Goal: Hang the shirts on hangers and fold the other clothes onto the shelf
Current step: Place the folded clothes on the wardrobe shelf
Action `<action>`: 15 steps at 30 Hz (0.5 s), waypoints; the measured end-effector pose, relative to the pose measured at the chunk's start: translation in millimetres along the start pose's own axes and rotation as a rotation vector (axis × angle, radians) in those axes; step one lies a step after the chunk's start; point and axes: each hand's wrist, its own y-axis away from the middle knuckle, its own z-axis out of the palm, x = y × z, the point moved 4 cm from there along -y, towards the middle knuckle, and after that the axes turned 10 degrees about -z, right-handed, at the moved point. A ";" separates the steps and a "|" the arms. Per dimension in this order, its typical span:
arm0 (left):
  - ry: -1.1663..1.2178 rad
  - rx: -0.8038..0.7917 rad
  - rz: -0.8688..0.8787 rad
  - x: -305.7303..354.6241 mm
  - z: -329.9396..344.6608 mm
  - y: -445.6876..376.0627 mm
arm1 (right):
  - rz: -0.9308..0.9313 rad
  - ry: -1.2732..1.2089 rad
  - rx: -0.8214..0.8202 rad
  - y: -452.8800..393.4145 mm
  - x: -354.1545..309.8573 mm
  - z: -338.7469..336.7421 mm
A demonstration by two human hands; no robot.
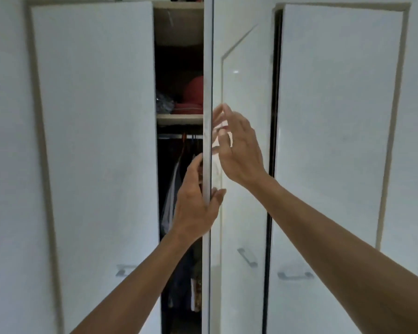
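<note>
The left hand (196, 206) grips the edge of the half-open wardrobe door (207, 68), thumb in front and fingers behind; the right hand (239, 145) hovers with a wide, empty grip just beside it. Best swing the door fully clear: the shelf (179, 118) and hanging rail (176, 136) sit inside, with hung clothes (174, 201) below. No loose shirts in view.

white glossy wardrobe doors (94, 141) | metal handles (247, 257) | dim light
</note>
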 end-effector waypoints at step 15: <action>-0.834 0.135 0.137 -164.1 -56.6 -105.1 | -0.005 0.329 -0.337 -43.9 72.8 171.7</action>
